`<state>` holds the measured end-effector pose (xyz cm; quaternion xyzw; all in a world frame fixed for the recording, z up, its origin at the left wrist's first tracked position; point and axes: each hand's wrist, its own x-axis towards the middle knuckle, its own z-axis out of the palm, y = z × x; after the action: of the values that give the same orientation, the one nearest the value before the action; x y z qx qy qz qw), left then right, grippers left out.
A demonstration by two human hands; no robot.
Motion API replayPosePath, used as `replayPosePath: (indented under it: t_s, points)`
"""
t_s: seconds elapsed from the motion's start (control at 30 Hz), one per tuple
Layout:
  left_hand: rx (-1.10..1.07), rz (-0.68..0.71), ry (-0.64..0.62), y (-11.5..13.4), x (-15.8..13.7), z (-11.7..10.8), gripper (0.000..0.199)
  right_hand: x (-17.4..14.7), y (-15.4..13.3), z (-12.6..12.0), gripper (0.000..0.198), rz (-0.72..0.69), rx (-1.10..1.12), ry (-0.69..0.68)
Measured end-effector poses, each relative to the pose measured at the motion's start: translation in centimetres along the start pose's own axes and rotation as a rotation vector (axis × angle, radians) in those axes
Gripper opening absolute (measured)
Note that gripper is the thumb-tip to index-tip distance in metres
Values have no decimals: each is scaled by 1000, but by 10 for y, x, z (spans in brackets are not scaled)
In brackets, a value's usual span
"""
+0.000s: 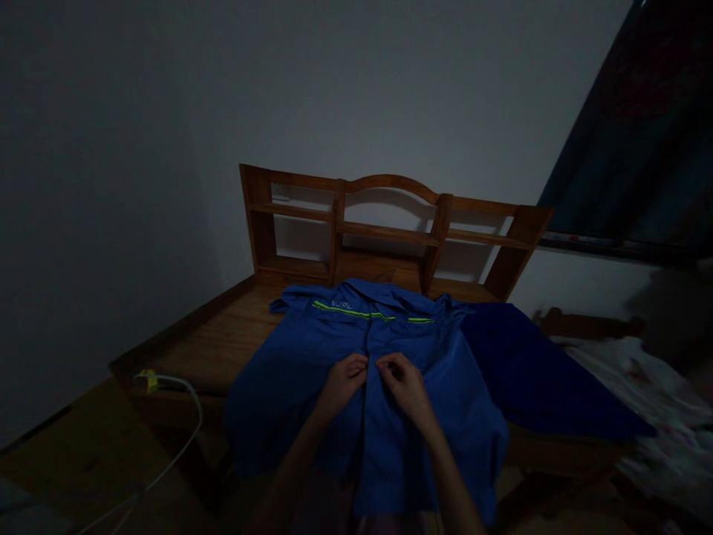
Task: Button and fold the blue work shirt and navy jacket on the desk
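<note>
A blue short-sleeved work shirt (312,364) lies spread over the table, its collar toward the shelf and its lower part hanging over the near edge. Yellow-green stripes and white lettering run across its chest. My left hand (344,380) pinches the shirt beside the front opening, fingers curled together. Just across the placket, my right hand (405,383) has thumb and fingers closed on the other side of the front. Any button between the fingertips is too small and dark to make out.
The wooden table (223,334) carries a shelf unit (390,234) along the wall. Darker blue cloth (529,371) lies at right, with pale crumpled fabric (646,379) beyond. A white cable (192,423) with a yellow piece (149,380) hangs from the left corner.
</note>
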<state>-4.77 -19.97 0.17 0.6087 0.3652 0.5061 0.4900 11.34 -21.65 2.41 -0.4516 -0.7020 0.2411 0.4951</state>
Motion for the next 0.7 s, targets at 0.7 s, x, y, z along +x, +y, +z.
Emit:
replayPosePath:
  t_s: [0.7]
  points:
    - [134,5,101,-1,1,3,24,-2,23,11,27,136,90,26]
